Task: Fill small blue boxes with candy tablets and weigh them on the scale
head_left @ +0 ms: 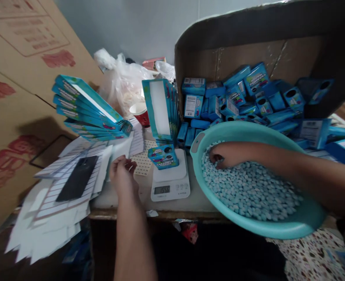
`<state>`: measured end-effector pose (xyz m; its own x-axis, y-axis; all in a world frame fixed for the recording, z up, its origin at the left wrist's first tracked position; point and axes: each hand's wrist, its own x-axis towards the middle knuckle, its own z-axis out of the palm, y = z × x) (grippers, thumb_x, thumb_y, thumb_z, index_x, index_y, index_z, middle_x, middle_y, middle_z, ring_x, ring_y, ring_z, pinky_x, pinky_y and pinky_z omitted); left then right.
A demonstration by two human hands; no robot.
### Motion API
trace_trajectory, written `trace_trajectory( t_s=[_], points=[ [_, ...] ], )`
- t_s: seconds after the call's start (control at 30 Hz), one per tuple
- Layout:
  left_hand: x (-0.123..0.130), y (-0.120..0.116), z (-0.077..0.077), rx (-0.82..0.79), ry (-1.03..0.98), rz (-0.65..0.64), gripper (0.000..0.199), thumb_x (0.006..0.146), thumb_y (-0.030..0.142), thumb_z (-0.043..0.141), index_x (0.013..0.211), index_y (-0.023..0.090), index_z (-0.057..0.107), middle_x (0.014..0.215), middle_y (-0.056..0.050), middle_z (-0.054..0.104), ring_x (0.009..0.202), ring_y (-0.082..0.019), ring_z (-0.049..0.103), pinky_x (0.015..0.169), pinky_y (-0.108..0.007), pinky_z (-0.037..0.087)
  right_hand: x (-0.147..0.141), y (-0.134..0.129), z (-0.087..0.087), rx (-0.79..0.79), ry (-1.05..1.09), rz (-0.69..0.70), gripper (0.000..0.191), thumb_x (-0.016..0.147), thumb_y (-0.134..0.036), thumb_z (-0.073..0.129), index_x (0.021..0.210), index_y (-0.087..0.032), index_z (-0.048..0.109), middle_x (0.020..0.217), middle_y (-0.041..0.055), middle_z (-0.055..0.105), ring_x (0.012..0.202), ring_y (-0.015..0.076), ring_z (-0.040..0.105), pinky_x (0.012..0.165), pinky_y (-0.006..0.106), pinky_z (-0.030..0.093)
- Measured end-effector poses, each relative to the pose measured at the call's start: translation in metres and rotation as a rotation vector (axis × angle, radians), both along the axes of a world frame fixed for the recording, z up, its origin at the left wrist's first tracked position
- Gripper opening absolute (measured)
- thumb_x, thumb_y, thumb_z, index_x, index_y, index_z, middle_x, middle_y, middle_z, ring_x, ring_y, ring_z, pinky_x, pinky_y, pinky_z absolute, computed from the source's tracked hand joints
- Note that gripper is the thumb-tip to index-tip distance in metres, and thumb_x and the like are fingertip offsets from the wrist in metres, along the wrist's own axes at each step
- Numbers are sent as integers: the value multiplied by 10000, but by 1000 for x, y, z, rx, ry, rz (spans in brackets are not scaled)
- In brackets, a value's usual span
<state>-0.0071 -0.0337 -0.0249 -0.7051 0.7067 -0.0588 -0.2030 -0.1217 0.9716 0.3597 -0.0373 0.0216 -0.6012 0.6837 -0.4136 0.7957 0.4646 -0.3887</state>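
My right hand (226, 155) reaches into a turquoise oval basin (245, 134) full of small pale-blue candies (254, 191). Its fingers curl down round some of them at the basin's left end. Beside the white digital scale (170, 192), my left hand (123, 171) hovers with loosely bent fingers, apart and holding nothing. One blue candy box (164, 157) stands on the scale's platform; the display shows digits, too blurred to read surely. Just behind it, a fanned stack of flat blue cartons (160, 109) stands upright.
A large open cardboard box (201, 58) holds many small blue boxes (229, 95) behind the basin. More cartons (87, 109) fan out at left, above papers (52, 203) and a dark phone (78, 177). A red paper cup (140, 114) and plastic bags (125, 80) stand behind.
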Motion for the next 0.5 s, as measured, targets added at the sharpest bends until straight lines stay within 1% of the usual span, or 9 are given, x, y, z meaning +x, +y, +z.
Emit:
trace_trajectory(
  t_s=[0.17, 0.27, 0.33, 0.43, 0.5],
  points=[
    [4, 0, 3, -21, 6, -5, 269, 619, 265, 659, 876, 195, 618, 702, 46, 568, 650, -118, 579, 675, -235, 484, -1, -2, 1, 22, -1, 13, 116, 890, -207, 754, 1000, -168, 744, 979, 38, 731, 835, 197, 630, 678, 278, 387],
    [6, -1, 4, -33, 12, -2, 235, 648, 234, 656, 875, 183, 619, 699, 40, 564, 651, -120, 578, 681, -238, 485, 0, -2, 4, 7, 14, 13, 80, 887, -178, 737, 960, -183, 770, 917, 17, 744, 777, 183, 631, 644, 273, 382],
    [6, -1, 6, -37, 27, 0, 196, 682, 209, 650, 873, 177, 615, 702, 35, 566, 653, -125, 581, 687, -244, 490, 2, -2, 7, 0, 28, 2, 90, 873, -158, 739, 942, -195, 783, 907, 2, 757, 772, 177, 641, 645, 267, 389],
    [6, -1, 8, -34, 42, 1, 159, 723, 172, 625, 879, 172, 601, 702, 30, 567, 659, -128, 579, 690, -245, 487, 4, -1, 14, 53, 44, -70, 94, 890, -148, 702, 923, -193, 778, 931, 12, 768, 818, 188, 657, 684, 269, 401],
    [5, -1, 8, -28, 41, -10, 170, 720, 163, 621, 888, 168, 595, 700, 30, 562, 658, -125, 576, 689, -243, 486, 5, -1, 20, 111, 56, -143, 93, 919, -166, 671, 926, -183, 762, 962, 32, 767, 849, 200, 658, 702, 276, 407]
  ],
)
